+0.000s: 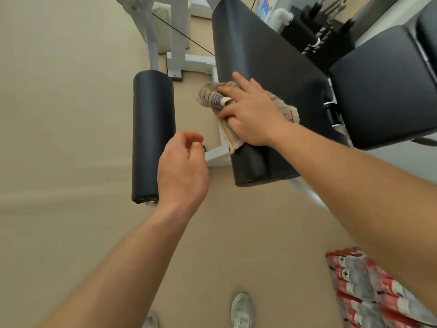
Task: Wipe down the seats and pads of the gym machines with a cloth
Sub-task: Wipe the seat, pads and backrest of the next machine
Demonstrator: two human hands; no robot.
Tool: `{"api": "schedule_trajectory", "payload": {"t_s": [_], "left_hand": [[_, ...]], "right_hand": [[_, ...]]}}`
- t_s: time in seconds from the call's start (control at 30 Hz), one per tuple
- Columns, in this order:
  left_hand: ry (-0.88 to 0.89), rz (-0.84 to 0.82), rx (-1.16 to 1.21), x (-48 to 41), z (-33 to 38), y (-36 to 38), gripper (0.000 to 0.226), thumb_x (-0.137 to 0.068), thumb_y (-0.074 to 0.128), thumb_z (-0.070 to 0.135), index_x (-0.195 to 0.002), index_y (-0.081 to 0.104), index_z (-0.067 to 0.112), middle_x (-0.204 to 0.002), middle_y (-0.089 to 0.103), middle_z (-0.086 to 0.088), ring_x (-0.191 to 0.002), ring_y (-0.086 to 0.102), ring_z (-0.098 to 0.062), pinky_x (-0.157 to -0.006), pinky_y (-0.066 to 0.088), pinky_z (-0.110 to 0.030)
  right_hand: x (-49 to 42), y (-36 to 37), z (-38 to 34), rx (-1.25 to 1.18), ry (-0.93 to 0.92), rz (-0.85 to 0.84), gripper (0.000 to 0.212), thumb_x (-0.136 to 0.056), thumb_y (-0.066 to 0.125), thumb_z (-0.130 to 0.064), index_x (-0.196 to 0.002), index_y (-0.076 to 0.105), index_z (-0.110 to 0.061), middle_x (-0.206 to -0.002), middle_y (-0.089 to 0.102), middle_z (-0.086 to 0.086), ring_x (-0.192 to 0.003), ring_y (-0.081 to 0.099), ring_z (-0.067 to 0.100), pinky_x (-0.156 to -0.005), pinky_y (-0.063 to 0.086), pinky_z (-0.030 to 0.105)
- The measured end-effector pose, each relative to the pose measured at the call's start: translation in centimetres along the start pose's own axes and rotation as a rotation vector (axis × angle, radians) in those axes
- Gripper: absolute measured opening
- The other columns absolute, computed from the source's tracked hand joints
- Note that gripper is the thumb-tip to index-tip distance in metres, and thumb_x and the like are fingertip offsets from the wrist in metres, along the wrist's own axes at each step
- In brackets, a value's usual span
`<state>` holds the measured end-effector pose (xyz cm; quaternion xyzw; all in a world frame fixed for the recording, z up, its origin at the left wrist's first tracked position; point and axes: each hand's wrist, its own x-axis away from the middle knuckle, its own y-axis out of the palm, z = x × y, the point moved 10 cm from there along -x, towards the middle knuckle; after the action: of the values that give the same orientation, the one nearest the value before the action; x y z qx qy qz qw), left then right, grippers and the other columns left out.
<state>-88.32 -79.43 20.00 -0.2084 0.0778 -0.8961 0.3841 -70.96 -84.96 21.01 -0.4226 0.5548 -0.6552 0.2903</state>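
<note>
A long black seat pad (267, 65) of a white-framed gym machine runs from the top centre down to the middle. My right hand (251, 112) presses a crumpled striped cloth (210, 94) flat against the pad's left edge. The cloth hangs partly over that edge. My left hand (183, 169) hovers with its fingers loosely curled and nothing in it, between the seat pad and a black roller pad (152, 136) on the left. A second black pad (387, 95) lies at the right.
The white machine frame (179, 43) and a thin black cable (182, 35) stand at the top. A weight stack (314, 41) sits at the upper right. A shrink-wrapped pack of bottles (371, 290) lies on the beige floor at the lower right. My shoes (241, 308) show at the bottom.
</note>
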Motion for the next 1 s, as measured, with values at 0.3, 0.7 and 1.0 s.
{"api": "schedule_trajectory", "payload": {"t_s": [0.3, 0.7, 1.0], "left_hand": [[-0.026, -0.235, -0.116, -3.3, 0.8, 2.2, 0.024, -0.098, 0.048, 0.022, -0.115, 0.061, 0.033, -0.116, 0.060, 0.011, -0.104, 0.057, -0.010, -0.097, 0.051, -0.041], [-0.033, -0.260, -0.089, -9.3, 3.4, 2.7, 0.027, -0.101, 0.048, 0.021, -0.125, 0.056, 0.030, -0.124, 0.058, 0.012, -0.110, 0.054, -0.009, -0.099, 0.048, -0.033], [-0.023, -0.364, -0.087, -18.6, 6.1, 7.7, 0.032, -0.099, 0.047, 0.021, -0.129, 0.055, 0.026, -0.127, 0.059, 0.006, -0.116, 0.055, -0.016, -0.103, 0.046, -0.041]], "right_hand": [[1.0, 0.1, 1.7, -0.248, 0.015, 0.019, 0.044, -0.087, 0.045, -0.033, -0.123, 0.070, -0.037, -0.163, 0.029, -0.009, -0.155, 0.002, 0.026, -0.125, 0.003, 0.051], [3.5, 1.5, 5.5, -0.562, 0.461, 0.124, 0.060, -0.099, 0.032, -0.053, -0.152, 0.003, -0.058, -0.167, 0.007, -0.011, -0.155, -0.002, 0.018, -0.125, 0.006, 0.054], [-15.5, 1.3, 20.3, -0.281, 0.545, 0.056, 0.059, -0.102, 0.019, -0.027, -0.157, 0.020, -0.005, -0.168, 0.008, 0.016, -0.153, 0.009, 0.041, -0.121, 0.012, 0.060]]}}
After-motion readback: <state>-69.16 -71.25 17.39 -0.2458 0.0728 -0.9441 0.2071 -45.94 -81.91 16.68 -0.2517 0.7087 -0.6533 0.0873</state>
